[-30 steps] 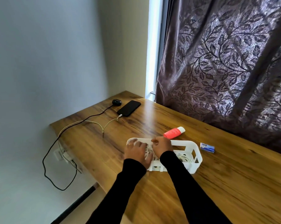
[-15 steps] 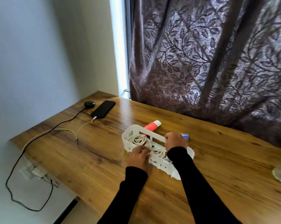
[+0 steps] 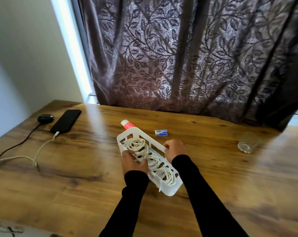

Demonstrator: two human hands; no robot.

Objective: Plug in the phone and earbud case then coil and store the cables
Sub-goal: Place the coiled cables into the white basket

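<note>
On the grainy, brown wooden desk (image 3: 76, 182) sits a long white plastic basket (image 3: 168, 187) with slotted walls, lying diagonally, and every other thing is placed here from it. Inside the basket lie coiled white cables (image 3: 138, 146), round loops of smooth cord filling it from the far end to the near end. The left hand (image 3: 133, 162) rests on the basket's left wall, its fingers loosely curled over the rim and touching the coils (whether they pinch a cord I cannot tell). The right hand (image 3: 174, 149) grips the basket's right rim, fingers curled round the thin plastic edge. Both arms wear black sleeves. Just beyond the basket's far end lies a red-and-white tube (image 3: 126, 124), partly hidden by the rim, and to the basket's far right a small blue-and-white box (image 3: 161, 133). Well to the right stands a clear drinking glass (image 3: 247, 142). Well to the left of the basket lies a flat black phone (image 3: 66, 120) with a white charging cable (image 3: 40, 149) plugged into its near end, and beside it a rounded black earbud case (image 3: 45, 118) with a black cable (image 3: 16, 145) trailing off. Behind the basket hangs a shiny brown curtain (image 3: 187, 57) with a leaf pattern.
</note>
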